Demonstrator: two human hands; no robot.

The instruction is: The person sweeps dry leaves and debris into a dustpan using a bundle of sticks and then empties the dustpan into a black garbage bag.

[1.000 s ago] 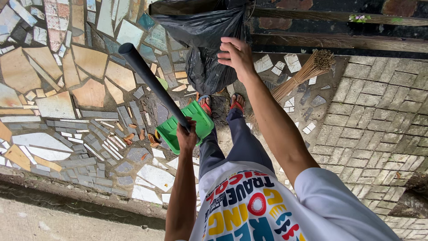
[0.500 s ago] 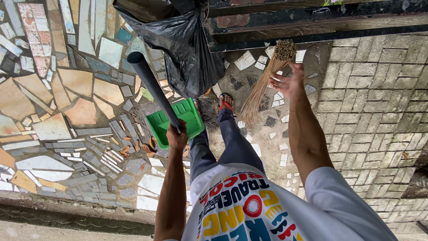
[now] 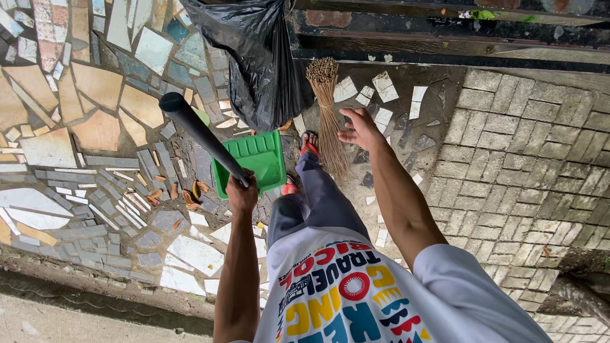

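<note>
Left hand (image 3: 241, 194) fisted round the dark handle (image 3: 200, 136) of the green dustpan (image 3: 254, 162); pan sits on the mosaic floor (image 3: 76, 127), just left of the sandalled feet (image 3: 309, 143). Right hand (image 3: 359, 127) open, fingers spread, empty, just right of the twig broom (image 3: 327, 114), not touching it. Broom stands upright beside the black bag (image 3: 254, 57) on the far side. Looks like the reach-for-broom step. Next: close right hand on the bristle bundle; dry leaves (image 3: 190, 194) lie left of the pan.

Mosaic tile paving (image 3: 76, 127), grey cobbles (image 3: 521, 159)
</note>
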